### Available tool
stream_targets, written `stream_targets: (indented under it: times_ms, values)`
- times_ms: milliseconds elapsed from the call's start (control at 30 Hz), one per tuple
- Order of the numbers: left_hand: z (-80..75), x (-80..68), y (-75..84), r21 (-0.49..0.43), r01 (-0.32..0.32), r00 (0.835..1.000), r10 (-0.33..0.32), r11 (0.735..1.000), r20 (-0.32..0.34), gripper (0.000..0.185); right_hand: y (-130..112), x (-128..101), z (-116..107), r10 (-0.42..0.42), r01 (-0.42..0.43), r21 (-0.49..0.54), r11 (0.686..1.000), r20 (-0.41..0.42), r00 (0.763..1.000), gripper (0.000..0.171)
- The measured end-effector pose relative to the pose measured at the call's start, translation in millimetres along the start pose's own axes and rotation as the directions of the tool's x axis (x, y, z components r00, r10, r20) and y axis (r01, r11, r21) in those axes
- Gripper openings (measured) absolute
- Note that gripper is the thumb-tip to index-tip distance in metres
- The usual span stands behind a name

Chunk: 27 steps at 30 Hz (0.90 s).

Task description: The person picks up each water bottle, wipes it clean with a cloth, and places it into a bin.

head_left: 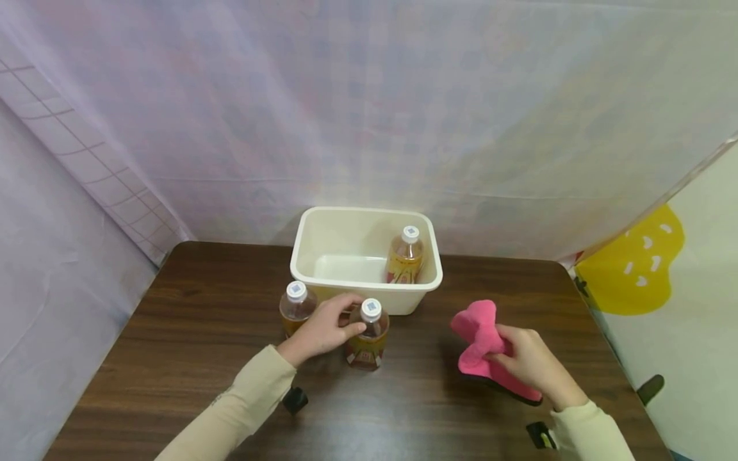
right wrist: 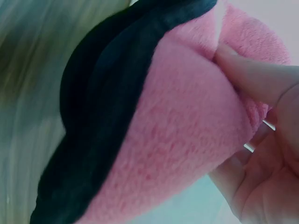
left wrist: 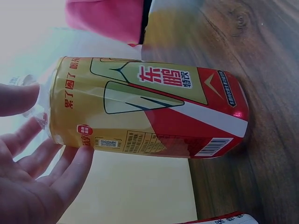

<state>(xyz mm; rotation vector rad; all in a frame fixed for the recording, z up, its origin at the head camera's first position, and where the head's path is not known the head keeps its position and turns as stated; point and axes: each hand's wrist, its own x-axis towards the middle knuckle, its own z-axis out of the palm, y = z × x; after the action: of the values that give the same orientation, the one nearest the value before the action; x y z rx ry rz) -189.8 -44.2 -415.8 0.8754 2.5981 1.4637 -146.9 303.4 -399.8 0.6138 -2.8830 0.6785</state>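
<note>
My left hand (head_left: 330,322) is at the neck of a drink bottle (head_left: 367,346) standing on the table, its thumb on the near side and fingers behind. In the left wrist view, the bottle (left wrist: 154,107) shows a gold and red label, with fingertips right at the label's upper edge. A similar bottle (head_left: 296,306) stands just left of it, partly covered by that hand. On the right, my right hand (head_left: 533,362) pinches a pink fleecy cloth piece (head_left: 481,336) with a black edge, bunched between thumb and fingers. Its black underside (right wrist: 107,88) shows in the right wrist view.
Behind the bottles, a cream plastic bin (head_left: 340,282) holds one more bottle (head_left: 405,259) upright at its right end. The dark wooden table (head_left: 190,339) reaches back to a pale curtain (head_left: 369,115). A yellow shape (head_left: 634,262) marks the right side covering.
</note>
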Motion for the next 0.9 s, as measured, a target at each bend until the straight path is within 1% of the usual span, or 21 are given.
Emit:
stream_targets:
  times_ms: [133, 300, 367, 467, 500, 600, 767, 900]
  values:
    - [0.8, -0.3, -0.2, -0.029, 0.022, 1.000, -0.022, 0.999, 0.004, 0.033, 10.4, -5.7, 1.0, 0.044, -0.041, -0.087, 0.995, 0.033, 0.998, 0.021]
    - [1.4, -0.1, 0.0, -0.041, 0.052, 0.999, -0.052, 0.998, 0.004, 0.033, 23.1, -12.2, 12.4, 0.113, -0.101, -0.146, 0.984, 0.076, 0.991, 0.024]
    - [1.3, -0.2, 0.1, -0.042, 0.054, 0.999, -0.053, 0.998, 0.004, 0.032, 27.0, -14.4, 19.2, 0.123, -0.109, -0.156, 0.982, 0.087, 0.989, 0.027]
    - [0.9, -0.5, 0.5, -0.048, 0.057, 0.998, -0.056, 0.997, 0.009, 0.033, 30.0, -17.6, 29.3, 0.118, -0.101, -0.182, 0.978, 0.083, 0.990, 0.021]
    - [0.7, -0.6, 0.7, -0.049, 0.059, 0.998, -0.058, 0.997, 0.010, 0.033, 30.2, -18.7, 32.5, 0.118, -0.102, -0.188, 0.977, 0.078, 0.990, 0.022]
    - [0.5, -0.8, 0.9, -0.053, 0.063, 0.998, -0.063, 0.997, 0.013, 0.033, 30.3, -21.0, 41.4, 0.127, -0.107, -0.210, 0.972, 0.083, 0.988, 0.033]
    - [0.8, -0.4, 0.5, -0.051, 0.065, 0.998, -0.064, 0.997, 0.011, 0.032, 30.9, -23.3, 53.7, 0.139, -0.108, -0.217, 0.970, 0.134, 0.981, 0.042]
    - [0.8, -0.6, 0.8, -0.039, 0.068, 0.998, -0.067, 0.997, 0.010, 0.033, 29.9, -25.0, 60.6, 0.158, -0.125, -0.226, 0.966, 0.133, 0.978, 0.048]
